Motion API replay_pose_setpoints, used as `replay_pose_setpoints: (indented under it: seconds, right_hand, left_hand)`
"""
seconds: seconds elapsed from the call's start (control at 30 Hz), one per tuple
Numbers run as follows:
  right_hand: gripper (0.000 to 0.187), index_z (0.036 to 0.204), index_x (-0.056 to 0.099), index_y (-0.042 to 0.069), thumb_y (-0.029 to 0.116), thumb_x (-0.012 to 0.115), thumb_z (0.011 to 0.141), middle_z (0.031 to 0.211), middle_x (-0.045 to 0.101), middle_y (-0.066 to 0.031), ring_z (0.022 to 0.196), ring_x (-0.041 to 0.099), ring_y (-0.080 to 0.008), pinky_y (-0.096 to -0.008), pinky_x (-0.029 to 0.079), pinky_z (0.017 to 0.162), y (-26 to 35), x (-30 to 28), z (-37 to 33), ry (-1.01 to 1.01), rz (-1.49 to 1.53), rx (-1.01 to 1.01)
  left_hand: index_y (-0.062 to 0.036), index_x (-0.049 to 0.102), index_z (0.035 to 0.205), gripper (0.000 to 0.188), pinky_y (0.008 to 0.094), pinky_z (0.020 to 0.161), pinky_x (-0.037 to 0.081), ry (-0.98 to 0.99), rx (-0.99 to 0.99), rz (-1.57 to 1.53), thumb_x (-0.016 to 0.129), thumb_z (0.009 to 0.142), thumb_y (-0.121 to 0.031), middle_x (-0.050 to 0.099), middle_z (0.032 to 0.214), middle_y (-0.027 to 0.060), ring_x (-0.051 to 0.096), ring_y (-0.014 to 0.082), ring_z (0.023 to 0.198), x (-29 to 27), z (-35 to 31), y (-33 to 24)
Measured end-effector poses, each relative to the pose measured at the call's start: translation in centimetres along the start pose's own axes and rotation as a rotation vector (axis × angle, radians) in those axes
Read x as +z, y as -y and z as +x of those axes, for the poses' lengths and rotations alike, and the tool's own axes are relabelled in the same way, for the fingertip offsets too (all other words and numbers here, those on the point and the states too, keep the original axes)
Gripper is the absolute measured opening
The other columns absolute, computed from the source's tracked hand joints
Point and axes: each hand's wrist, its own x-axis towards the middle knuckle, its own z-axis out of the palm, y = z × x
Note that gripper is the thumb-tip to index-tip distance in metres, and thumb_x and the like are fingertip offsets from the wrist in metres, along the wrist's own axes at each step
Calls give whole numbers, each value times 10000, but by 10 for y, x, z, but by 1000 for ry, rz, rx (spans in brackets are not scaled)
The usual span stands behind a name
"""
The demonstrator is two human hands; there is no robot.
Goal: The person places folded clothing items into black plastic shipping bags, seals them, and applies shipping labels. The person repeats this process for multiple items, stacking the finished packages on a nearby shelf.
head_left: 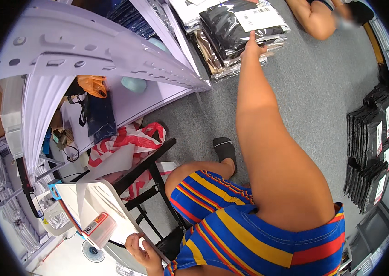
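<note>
My right arm stretches forward to a stack of flat garments in clear plastic bags. The right hand (253, 48) is at the near edge of the top black bagged garment (224, 30), one finger lying on its top and the others curled at its edge. A white label (260, 18) sits on that bag. Brown and pale bagged garments (203, 48) lie beneath it. My left hand (143, 253) is low on the left, beside the edge of a white panel (104, 202). Its fingers are loosely bent and apart, with nothing plainly held.
A pale metal shelf (125, 57) stands on the left. Below it lie a red-and-white plastic bag (130, 140) and a black metal frame (146, 165). Black bagged stacks (371, 142) stand on the right of the grey carpet (314, 83). Another person's arm (316, 23) shows at the top right.
</note>
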Motion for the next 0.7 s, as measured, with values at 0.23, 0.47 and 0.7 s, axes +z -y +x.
replay_pose_setpoints:
  seconds: [0.23,0.47,0.7]
  right_hand:
    - [865,1248,234,120,245,755,569,1211,327,-219,1046,426,-324,-380,396,868,-18,9,20,-56,-165,-285]
    - [816,1240,235,86,244,730,610,1231,222,-192,1057,390,-335,-379,405,853,-4,5,12,44,-112,-98]
    - [738,1188,353,28,253,736,599,1189,349,-167,1011,440,-293,-366,392,840,-17,5,67,224,-123,-143]
  left_hand:
    - [-50,442,1074,279,337,705,424,-2,-40,-29,421,797,-24,411,988,146,484,234,806,6,2,1]
    - [-52,447,1068,262,330,710,414,3,-41,-30,421,809,-33,412,990,142,487,225,793,7,2,1]
    - [-92,423,1125,351,320,743,420,40,-20,-33,391,799,33,384,1080,128,492,215,835,2,3,4]
